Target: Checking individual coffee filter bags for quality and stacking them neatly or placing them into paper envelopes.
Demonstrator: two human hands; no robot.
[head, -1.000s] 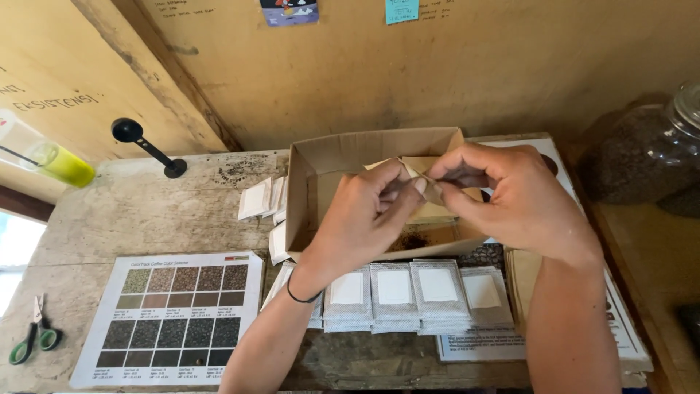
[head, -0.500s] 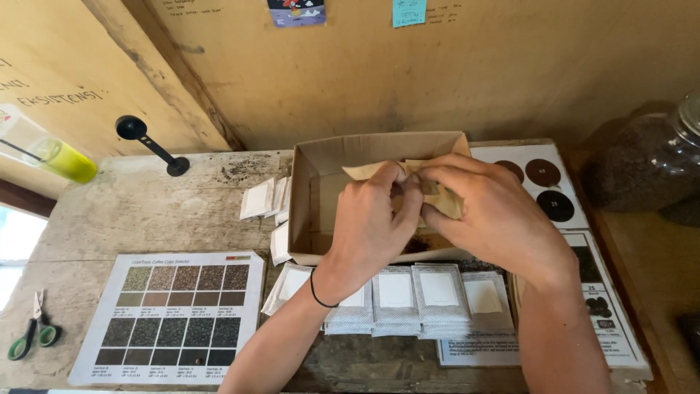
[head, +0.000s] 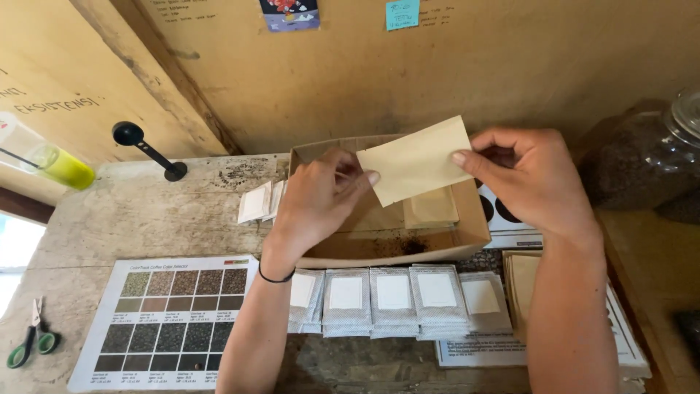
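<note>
Both my hands hold a flat pale-yellow paper sachet [head: 417,160] above an open cardboard box [head: 474,226]. My left hand [head: 321,201] pinches its lower left corner and my right hand [head: 529,179] pinches its right edge. Inside the box lies another pale sachet [head: 432,208] and some dark grounds [head: 412,246]. A row of several silvery pouches with white labels [head: 394,295] lies along the table's front, just below the box.
A colour chart sheet [head: 171,317] lies front left, with green-handled scissors [head: 29,343] beside it. A black scoop [head: 146,149] and a yellow-green bottle [head: 55,164] stand back left. A glass jar of dark beans [head: 652,160] is at right. Small white packets [head: 257,202] lie left of the box.
My hands have lifted the sachet up out of the box and spread apart, so it now shows flat between them.
</note>
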